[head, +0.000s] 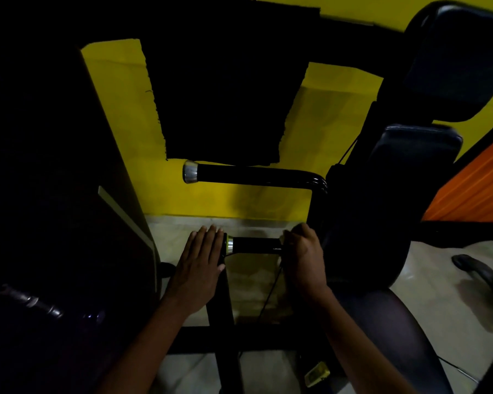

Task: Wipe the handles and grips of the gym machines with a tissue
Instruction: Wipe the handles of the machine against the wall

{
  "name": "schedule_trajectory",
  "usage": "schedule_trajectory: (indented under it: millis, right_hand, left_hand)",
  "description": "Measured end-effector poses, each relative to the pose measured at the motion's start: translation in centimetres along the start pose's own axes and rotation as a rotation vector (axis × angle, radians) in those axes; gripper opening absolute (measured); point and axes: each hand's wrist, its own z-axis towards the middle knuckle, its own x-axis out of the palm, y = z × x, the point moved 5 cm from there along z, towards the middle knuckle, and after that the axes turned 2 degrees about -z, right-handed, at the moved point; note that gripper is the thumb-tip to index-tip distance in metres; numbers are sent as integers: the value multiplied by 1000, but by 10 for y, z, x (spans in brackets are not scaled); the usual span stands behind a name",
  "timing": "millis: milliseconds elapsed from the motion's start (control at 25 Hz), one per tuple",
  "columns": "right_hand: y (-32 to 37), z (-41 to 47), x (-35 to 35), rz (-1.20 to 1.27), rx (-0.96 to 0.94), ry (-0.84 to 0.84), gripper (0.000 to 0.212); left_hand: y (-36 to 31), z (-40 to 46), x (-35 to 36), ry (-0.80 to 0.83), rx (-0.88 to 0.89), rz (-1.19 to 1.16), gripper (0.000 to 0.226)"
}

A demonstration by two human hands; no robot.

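Right hand (303, 253) is curling around lower handle grip (255, 245), tissue barely visible; left hand (202, 257) is lying flat against its chrome end cap (230, 244); I am judging upper handle (251, 174) unwiped.

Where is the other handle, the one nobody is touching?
The upper handle is in the middle of the head view, above both hands, against the yellow wall.

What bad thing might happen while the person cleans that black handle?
1. The right hand curls round the lower handle at its inner end only, so the part toward the silver cap might get skipped.
2. The left hand lies flat against the handle's end; if the handle swings, its fingers might get knocked.
3. It is dark, so dirt and the upper handle are easy to miss.
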Motion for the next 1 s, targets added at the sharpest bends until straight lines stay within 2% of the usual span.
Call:
schedule_trajectory:
  millis: [80, 160, 280, 400, 480, 600, 720, 880, 1000]
  right_hand:
    - [29, 9, 11, 38, 3, 24, 9]
    - [51, 1, 22, 37, -98, 97, 11]
    - [39, -12, 14, -27, -245, 135, 15]
    - [21, -2, 4, 12, -137, 33, 7]
    - [38, 9, 15, 44, -61, 26, 11]
    - [77, -2, 35, 3, -139, 112, 14]
    - [59, -14, 26, -50, -286, 160, 17]
    - [41, 2, 18, 7, -128, 111, 5]
    - [85, -4, 36, 13, -158, 92, 6]
  left_hand:
    - [0, 0, -2, -3, 3, 3, 65]
    - [0, -1, -3, -9, 4, 1, 66]
    - [-1, -1, -2, -5, 11, 4, 66]
    - [0, -1, -1, 1, 6, -10, 65]
    - [0, -1, -1, -2, 8, -14, 65]
    - [0, -2, -3, -15, 13, -29, 63]
    - [1, -1, -2, -9, 8, -27, 64]
    - [0, -2, -1, 7, 0, -24, 65]
    - [2, -2, 1, 3, 14, -45, 63]
